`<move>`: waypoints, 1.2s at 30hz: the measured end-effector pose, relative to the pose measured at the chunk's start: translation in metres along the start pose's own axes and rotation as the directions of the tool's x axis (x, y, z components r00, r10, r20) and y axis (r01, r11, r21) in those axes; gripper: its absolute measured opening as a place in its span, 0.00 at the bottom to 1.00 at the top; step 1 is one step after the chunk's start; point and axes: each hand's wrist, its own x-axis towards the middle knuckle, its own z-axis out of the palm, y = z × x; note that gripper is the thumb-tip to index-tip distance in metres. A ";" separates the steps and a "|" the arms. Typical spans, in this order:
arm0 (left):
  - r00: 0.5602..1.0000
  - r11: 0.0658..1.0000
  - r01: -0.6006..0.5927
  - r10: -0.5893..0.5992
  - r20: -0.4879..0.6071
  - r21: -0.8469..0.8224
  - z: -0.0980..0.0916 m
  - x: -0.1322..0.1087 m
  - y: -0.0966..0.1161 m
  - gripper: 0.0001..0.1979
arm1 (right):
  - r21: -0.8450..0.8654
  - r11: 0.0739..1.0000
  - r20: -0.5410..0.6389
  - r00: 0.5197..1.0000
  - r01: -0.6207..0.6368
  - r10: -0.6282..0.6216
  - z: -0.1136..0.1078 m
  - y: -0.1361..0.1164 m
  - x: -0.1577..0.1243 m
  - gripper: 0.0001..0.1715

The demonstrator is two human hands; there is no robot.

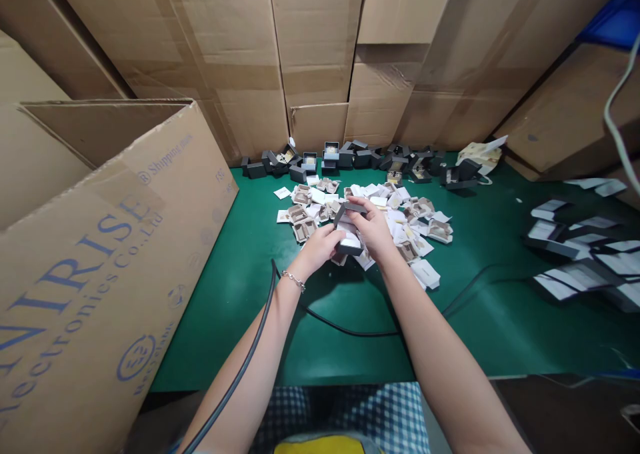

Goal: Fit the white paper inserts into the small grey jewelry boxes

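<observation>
A small black box (pixel 351 248) with its lid raised is held above the middle of the green table, white material showing inside. My left hand (pixel 324 246) grips its left side, fingers closed round the edge. My right hand (pixel 371 226) is closed on the box from the right, fingers at the raised lid. What the fingertips touch inside is partly hidden. Beneath and behind the hands spreads a pile of white paper slips (pixel 395 217) and grey-brown moulded inserts (pixel 304 231).
Several black boxes (pixel 360 157) line the table's back edge, some open. More boxes with white papers (pixel 575 274) lie at the right. A large cardboard carton (pixel 165 194) stands at the left. A black cable (pixel 345 332) crosses the green table (pixel 350 361) and my left forearm.
</observation>
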 end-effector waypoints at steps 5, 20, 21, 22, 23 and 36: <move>1.000 0.999 0.015 -0.015 0.000 -0.040 0.001 -0.001 0.000 0.09 | 0.123 0.989 0.144 0.988 -0.081 0.063 -0.001 -0.002 -0.004 0.21; 1.000 0.998 0.001 0.000 0.014 -0.067 0.004 0.000 -0.002 0.09 | 0.005 1.000 0.037 0.999 -0.007 0.007 0.000 0.000 -0.002 0.14; 1.000 0.998 -0.001 0.002 0.013 -0.065 0.004 0.000 -0.002 0.09 | -0.001 1.000 0.035 0.999 0.009 -0.009 0.000 0.000 -0.002 0.13; 1.000 0.998 -0.004 0.004 0.012 -0.064 0.003 0.000 -0.002 0.09 | -0.005 1.000 0.030 0.999 0.028 -0.028 0.000 -0.001 -0.002 0.12; 1.000 0.998 -0.007 0.008 0.012 -0.062 0.003 0.000 -0.002 0.09 | -0.006 0.999 0.026 0.999 0.046 -0.045 0.000 -0.001 -0.002 0.12; 0.999 0.999 0.008 -0.009 -0.030 -0.032 0.002 0.005 -0.009 0.08 | 0.098 0.994 0.031 0.998 -0.050 0.048 0.003 -0.004 -0.004 0.15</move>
